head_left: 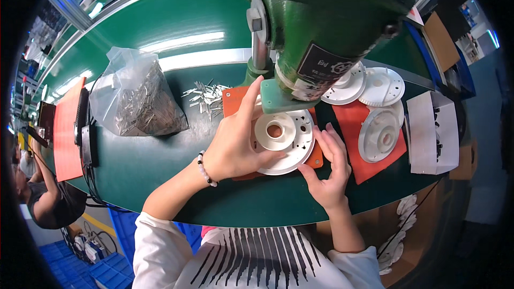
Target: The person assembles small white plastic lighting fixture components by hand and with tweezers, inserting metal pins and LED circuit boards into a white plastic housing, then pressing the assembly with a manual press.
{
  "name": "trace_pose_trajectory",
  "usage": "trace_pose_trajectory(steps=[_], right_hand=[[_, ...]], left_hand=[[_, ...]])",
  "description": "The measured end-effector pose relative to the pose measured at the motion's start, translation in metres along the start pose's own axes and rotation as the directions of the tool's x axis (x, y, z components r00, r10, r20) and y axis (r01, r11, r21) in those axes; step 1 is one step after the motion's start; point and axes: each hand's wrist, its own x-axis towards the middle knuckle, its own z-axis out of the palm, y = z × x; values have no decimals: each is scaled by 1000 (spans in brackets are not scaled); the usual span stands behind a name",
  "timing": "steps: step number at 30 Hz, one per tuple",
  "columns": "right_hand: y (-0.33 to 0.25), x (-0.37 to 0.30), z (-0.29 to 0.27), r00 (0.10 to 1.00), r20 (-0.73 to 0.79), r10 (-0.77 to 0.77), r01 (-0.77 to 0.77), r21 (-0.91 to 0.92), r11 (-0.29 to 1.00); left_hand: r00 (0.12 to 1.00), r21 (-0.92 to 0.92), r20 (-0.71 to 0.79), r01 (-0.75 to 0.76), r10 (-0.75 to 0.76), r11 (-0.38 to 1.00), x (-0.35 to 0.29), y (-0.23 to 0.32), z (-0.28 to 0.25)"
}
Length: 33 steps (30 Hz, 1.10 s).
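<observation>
A round white plastic disc (293, 159) with a raised ring at its middle lies under the head of a green press (321, 27). My left hand (235, 142) holds the disc's left side, the thumb lying across its face and the index finger stretched up beside the press head. At the disc's right edge is my right hand (329, 168), thumb and fingers apart; whether its tips touch the rim is hard to tell. An orange plate (231, 96) shows beneath the disc.
To the left stands a clear bag (144, 96) full of thin metal pins, with loose pins (206, 98) beside it. Several more white discs (379, 138) rest on a red sheet (367, 174) at right, next to a white box (428, 139). Another person (48, 198) sits at far left.
</observation>
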Motion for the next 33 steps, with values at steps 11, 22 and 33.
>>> trace_pose_trajectory(steps=[11,22,33], right_hand=[[5,2,0,999,36,-14,16,-73,997],[10,10,-7,990,140,-20,39,-138,990],[-3,-4,-21,997,73,-2,11,-111,994]], left_hand=[[991,68,92,88,-94,994,3,6,-4],[984,274,73,137,-163,952,-2,9,-4],[990,292,140,-54,14,955,10,6,1]])
